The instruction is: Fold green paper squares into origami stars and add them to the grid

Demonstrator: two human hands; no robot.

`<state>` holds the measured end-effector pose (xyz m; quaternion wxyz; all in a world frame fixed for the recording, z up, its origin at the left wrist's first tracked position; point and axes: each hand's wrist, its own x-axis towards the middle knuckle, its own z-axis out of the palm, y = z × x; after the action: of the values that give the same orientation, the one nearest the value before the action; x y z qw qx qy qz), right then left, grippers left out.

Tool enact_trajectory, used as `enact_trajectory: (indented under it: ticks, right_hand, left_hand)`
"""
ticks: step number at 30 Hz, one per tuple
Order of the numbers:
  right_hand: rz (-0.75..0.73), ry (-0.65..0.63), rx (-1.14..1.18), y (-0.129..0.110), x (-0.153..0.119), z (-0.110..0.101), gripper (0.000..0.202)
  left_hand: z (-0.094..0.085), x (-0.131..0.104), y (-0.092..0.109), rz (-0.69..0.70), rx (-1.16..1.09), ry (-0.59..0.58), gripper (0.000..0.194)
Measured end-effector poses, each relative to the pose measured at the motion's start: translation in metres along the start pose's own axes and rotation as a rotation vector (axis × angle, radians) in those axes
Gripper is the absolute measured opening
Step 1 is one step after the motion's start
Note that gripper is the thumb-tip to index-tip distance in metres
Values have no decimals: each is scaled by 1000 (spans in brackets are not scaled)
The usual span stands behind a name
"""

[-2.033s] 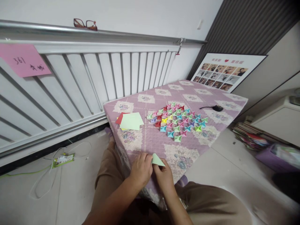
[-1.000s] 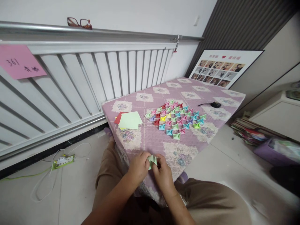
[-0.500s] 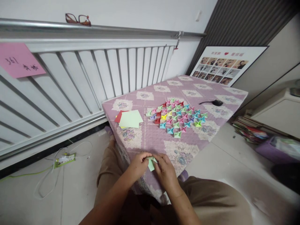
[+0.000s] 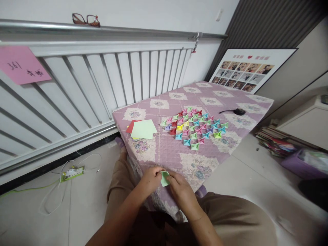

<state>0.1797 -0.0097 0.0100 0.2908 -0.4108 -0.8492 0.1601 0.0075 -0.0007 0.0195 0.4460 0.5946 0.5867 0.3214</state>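
A small folded piece of light green paper (image 4: pixel 165 179) is held between my two hands, over the near corner of the table (image 4: pixel 169 155). My left hand (image 4: pixel 151 178) pinches its left edge with thumb and fingers. On the opposite edge, my right hand (image 4: pixel 179 186) grips it, thumb on top. Beyond the hands stand several rows of small folded paper figures (image 4: pixel 194 136) in green, pink, blue, red and yellow. To their left lies a stack of paper sheets (image 4: pixel 144 129), pale green on top, with red and yellow edges showing.
A black object with a short cable (image 4: pixel 238 111) rests on the table's right side. A white radiator (image 4: pixel 133 75) runs along the left, with eyeglasses (image 4: pixel 86 20) on its pipe. A power strip (image 4: pixel 73 173) with cables lies on the floor. A photo board (image 4: pixel 241 71) leans at the back.
The green paper had a raised flap standing out toward my right hand; now it looks flatter and squarer. My hands stay in nearly the same place, and the view has shifted slightly.
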Motion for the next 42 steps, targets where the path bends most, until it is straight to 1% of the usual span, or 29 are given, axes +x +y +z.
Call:
enact_trajectory:
  ticks: [4, 8, 12, 15, 17, 19, 21, 23, 26, 30, 34, 37, 39, 42]
  right_hand:
    - [-73, -12, 40, -4, 1, -7, 42]
    - [-88, 17, 74, -5, 1, -9, 35]
    - [12, 83, 159, -3, 1, -6, 23]
    - [146, 97, 273, -4, 1, -7, 19]
    - [244, 95, 351, -7, 2, -10, 20]
    - [330, 99, 431, -9, 3, -12, 23]
    - [397, 96, 507, -11, 3, -13, 26]
    - [452, 92, 566, -12, 4, -13, 28]
    - [501, 97, 618, -14, 5, -14, 31]
    - [523, 124, 642, -17, 5, -15, 29]
    - [551, 168, 660, -19, 5, -13, 25]
    - [611, 202, 704, -17, 5, -11, 37]
    - [629, 171, 768, -16, 6, -11, 40]
    - [636, 102, 872, -17, 6, -13, 33]
  left_hand:
    - [-2, -1, 2, -16, -8, 1, 34]
    - [-3, -3, 6, -36, -73, -19, 32]
    - [-4, -5, 8, -46, -88, -50, 25]
    - [-6, -7, 8, -10, -92, -54, 31]
    - [-6, -8, 7, 29, -128, -73, 30]
    - [-5, -8, 6, 47, -188, -100, 25]
    - [-3, -8, 6, 32, -237, -100, 22]
    - [0, -9, 6, 2, -274, -77, 20]
    - [4, -11, 9, -36, -314, -53, 19]
    - [6, -15, 15, -83, -343, -48, 17]
    - [6, -18, 22, -78, -315, -34, 14]
    - [4, -19, 25, -75, -277, -32, 14]
    - [4, -20, 27, -72, -253, -41, 13]
    - [2, -22, 30, -63, -227, -70, 12]
